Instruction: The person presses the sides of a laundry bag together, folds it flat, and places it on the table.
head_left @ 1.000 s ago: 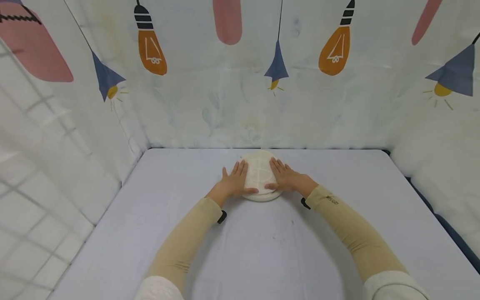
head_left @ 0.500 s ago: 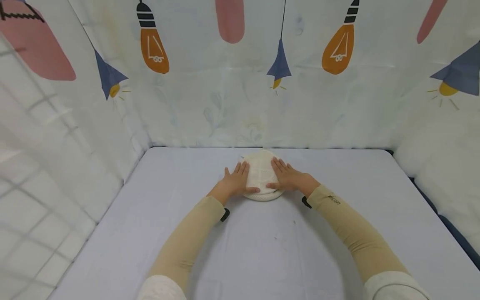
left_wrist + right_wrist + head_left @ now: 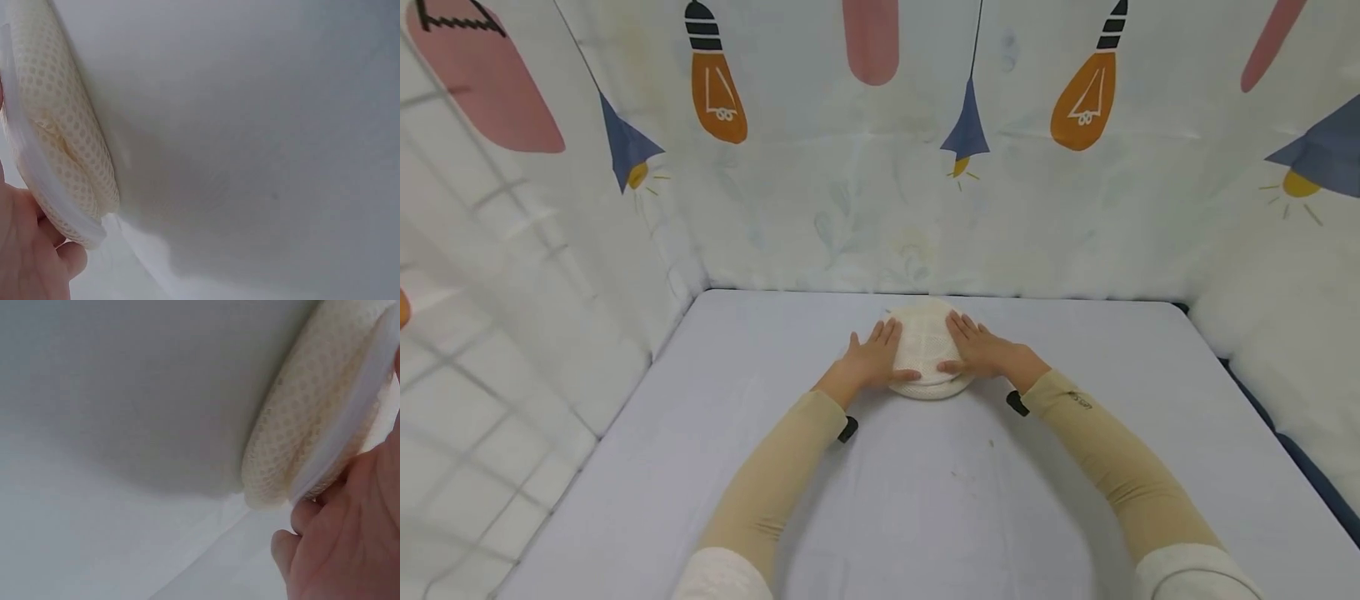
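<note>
A round, cream mesh bag (image 3: 923, 342) lies near the far edge of the table. In the left wrist view its honeycomb mesh (image 3: 59, 106) bulges beneath a white edge band. My left hand (image 3: 872, 357) rests on the bag's left side, fingers straight and pointing away, thumb spread towards its front. On the opposite side my right hand (image 3: 983, 348) lies in the same way, its thumb reaching over the front part. The right wrist view shows the bag's white band (image 3: 350, 419) beside that hand. The bag's underside is hidden.
A white-covered table (image 3: 925, 500) spreads beneath both arms. Behind it hangs a pale curtain (image 3: 775, 208) printed with lamps and bulbs. Curtains also close off the left and right sides.
Both hands stay in place on the mesh bag, with hardly any visible motion. The head view has shifted slightly.
</note>
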Motion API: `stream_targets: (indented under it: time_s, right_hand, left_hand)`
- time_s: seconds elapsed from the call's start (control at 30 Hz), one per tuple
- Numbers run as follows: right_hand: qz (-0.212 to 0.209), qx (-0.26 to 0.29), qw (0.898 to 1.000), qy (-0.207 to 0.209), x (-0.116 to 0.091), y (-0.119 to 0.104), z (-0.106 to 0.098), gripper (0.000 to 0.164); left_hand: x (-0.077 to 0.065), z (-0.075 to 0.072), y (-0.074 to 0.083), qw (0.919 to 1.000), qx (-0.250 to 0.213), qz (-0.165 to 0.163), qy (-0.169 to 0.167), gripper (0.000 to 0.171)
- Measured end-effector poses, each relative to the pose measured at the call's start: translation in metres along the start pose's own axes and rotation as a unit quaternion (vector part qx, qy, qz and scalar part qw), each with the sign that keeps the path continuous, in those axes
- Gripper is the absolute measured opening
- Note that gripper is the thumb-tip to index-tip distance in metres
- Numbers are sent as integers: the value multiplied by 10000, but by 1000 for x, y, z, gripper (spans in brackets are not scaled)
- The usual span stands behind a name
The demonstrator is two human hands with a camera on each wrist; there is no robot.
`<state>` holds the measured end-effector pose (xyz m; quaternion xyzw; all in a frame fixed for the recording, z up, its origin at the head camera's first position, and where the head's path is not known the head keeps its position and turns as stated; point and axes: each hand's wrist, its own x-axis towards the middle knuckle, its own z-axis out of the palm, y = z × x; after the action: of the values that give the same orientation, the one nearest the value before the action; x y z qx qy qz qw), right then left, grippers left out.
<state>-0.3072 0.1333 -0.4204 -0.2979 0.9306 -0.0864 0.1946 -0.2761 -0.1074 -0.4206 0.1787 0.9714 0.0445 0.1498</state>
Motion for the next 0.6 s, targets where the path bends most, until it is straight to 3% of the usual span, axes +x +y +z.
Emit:
stream_targets:
  time_s: [0.37,0.6]
  right_hand:
    - [-331,70,9986,418,-17,-3,4,100]
    - [-245,74,9982,537,-24,-7,9,94]
  left_hand:
    - [-3,2,-3,9998,47,69,188,105]
    - [-8,3,-1,9997,-129,128,167,103]
